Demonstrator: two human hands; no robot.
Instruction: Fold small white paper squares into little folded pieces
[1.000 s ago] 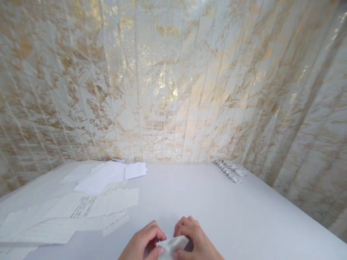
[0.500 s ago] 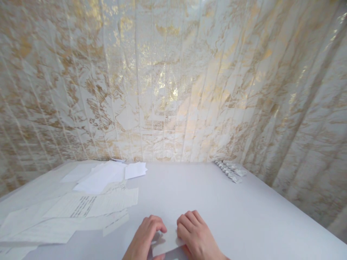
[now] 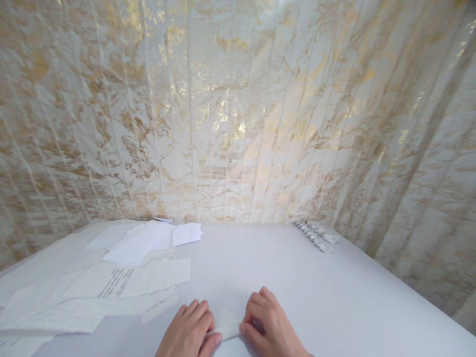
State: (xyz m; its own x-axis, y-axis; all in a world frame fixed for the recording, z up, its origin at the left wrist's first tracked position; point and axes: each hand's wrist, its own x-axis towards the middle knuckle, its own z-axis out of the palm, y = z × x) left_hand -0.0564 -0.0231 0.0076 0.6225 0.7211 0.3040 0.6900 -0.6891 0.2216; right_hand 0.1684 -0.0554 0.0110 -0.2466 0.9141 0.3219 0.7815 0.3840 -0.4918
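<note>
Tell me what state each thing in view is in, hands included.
Paper: held near both ends, partly hidden
Left hand: curled, gripping paper
Right hand: curled, gripping paper
Printed sheets: spread, overlapping
Plain sheets: loosely piled
Small pieces: grouped in rows
Curtain: hanging in folds

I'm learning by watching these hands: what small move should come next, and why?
Perhaps smooth along the near edge of the small white piece of paper with the right hand, the left hand steadying it: they hold its opposite ends, and its middle lies exposed between them.
</note>
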